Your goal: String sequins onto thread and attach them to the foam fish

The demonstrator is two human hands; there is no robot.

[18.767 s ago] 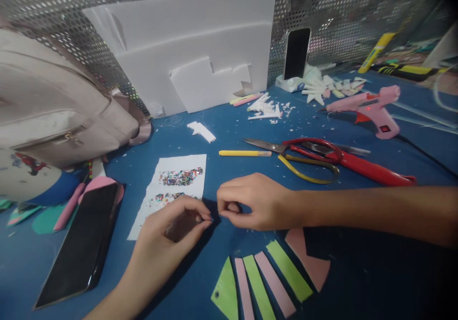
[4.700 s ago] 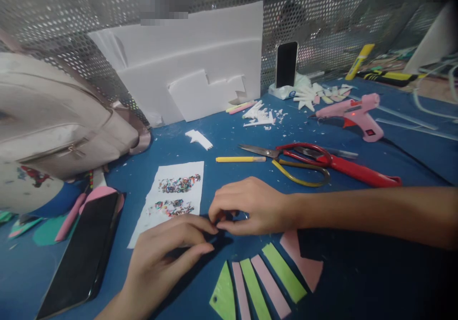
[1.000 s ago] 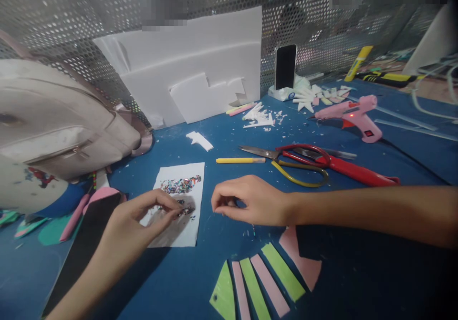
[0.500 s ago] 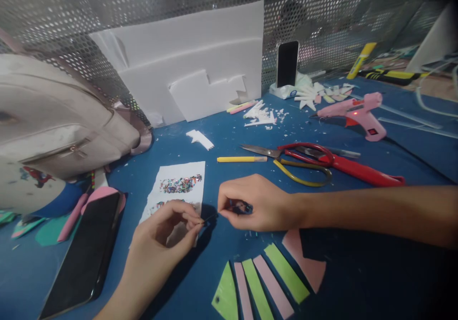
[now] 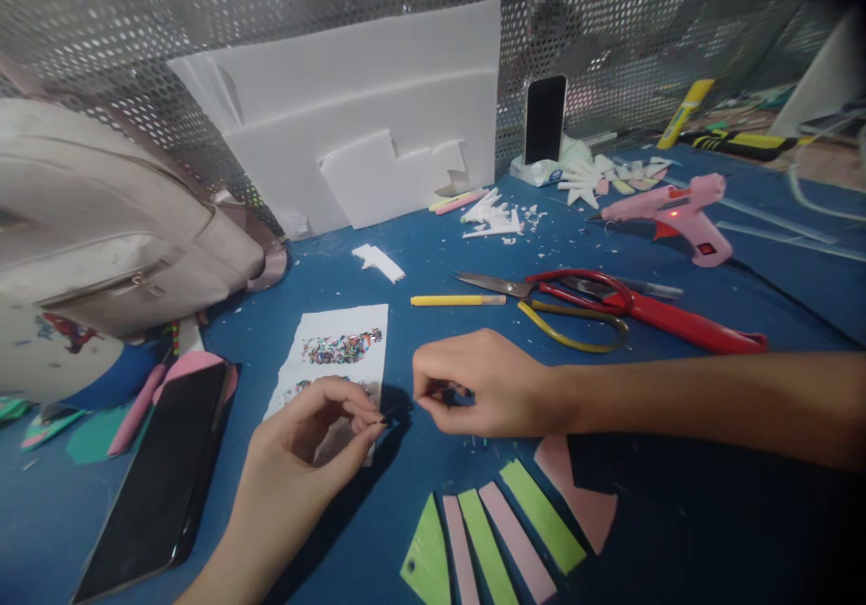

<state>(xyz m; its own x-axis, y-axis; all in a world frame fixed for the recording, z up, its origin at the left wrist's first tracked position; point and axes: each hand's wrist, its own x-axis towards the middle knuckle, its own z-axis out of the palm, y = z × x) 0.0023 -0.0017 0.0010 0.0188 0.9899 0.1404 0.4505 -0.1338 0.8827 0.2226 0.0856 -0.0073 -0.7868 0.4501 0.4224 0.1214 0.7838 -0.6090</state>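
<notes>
The left hand (image 5: 317, 434) has its grip pinched down narrow, thumb and forefinger closed on one end of a thin dark strand (image 5: 396, 409), right over the near right corner of the white paper (image 5: 338, 330). The right hand (image 5: 483, 384) is just beside it, grip also closed tight, on a small dark bit (image 5: 452, 395). Can't tell if that's the same strand.

Both hands sit mid-counter (image 5: 419, 253), closer to the near edge. There's bare blue room between the hands. The foam strips (image 5: 483, 546) fan out just in front and a flat phone (image 5: 162, 470) lies off to the left. Behind the right hand are a yellow pen (image 5: 456, 300) and the scissors (image 5: 609, 297).

Counts are three green strips, two pink ones and one pink wedge (image 5: 588, 501). The paper holds two heaps of coloured bits (image 5: 342, 347), the nearer one half hidden. There are two phones, the second one (image 5: 545, 118) upright at the back edge, and one pink glue gun (image 5: 677, 217).
</notes>
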